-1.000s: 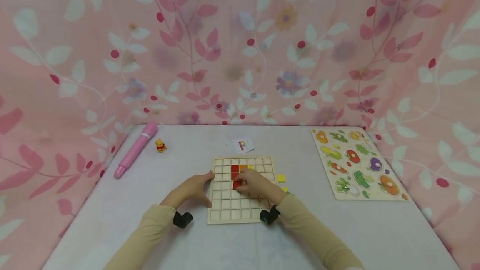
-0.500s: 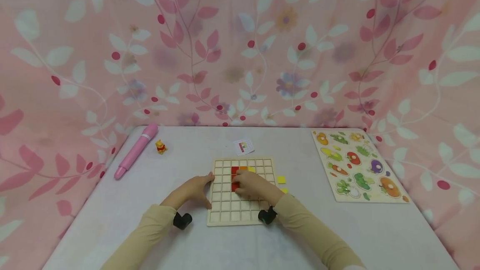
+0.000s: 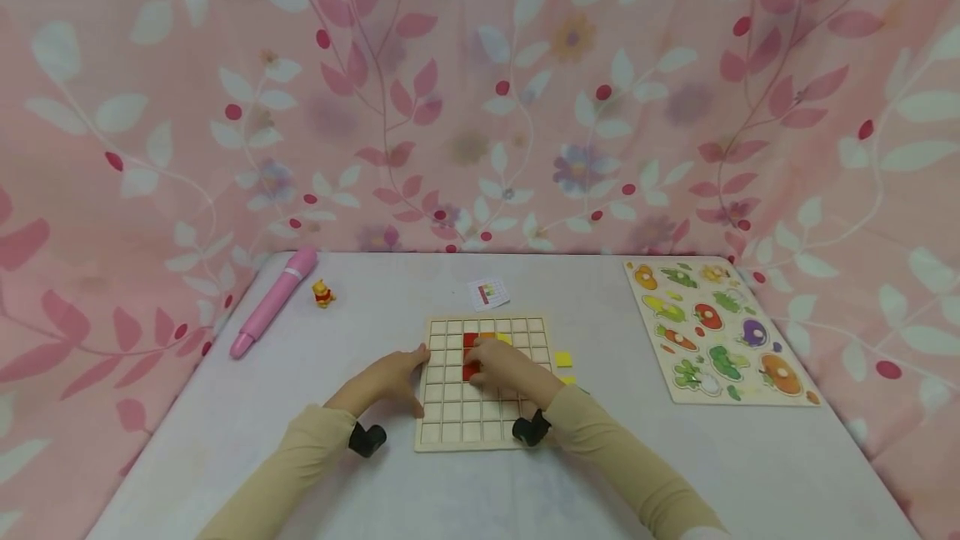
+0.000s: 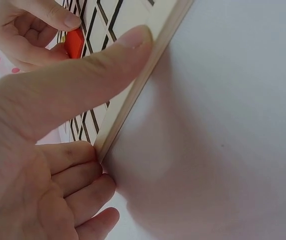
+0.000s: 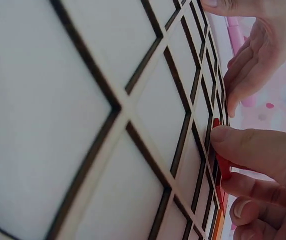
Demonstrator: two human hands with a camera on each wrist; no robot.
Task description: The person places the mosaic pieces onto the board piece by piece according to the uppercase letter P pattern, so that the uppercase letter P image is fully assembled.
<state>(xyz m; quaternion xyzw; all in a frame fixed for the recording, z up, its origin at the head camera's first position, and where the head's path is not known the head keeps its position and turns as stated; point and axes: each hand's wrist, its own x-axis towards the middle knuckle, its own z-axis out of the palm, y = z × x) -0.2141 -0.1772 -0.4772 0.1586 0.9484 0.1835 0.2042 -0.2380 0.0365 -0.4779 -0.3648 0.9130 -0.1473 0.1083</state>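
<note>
My right fingers [image 5: 253, 189] pinch a half-hidden red tile [image 5: 223, 162]. My left fingers [image 4: 72, 157], spread, touch the twelve-facing board [image 3: 471, 432] at nine o'clock.

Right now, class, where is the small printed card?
In the head view, the printed card lies near the picture's middle, just beyond the far edge of the grid board.

A pale wooden grid board [image 3: 472, 412] lies flat on the bench [image 3: 450, 498], the left grip [image 3: 388, 376] touching its left edge. The right grip [image 3: 504, 368] pinches a red tile [image 4: 74, 44] at the board; farther off, a second red tile [image 3: 470, 339], an orange tile [image 3: 487, 336] and a yellow tile [image 3: 504, 339] line up rightward.
</note>
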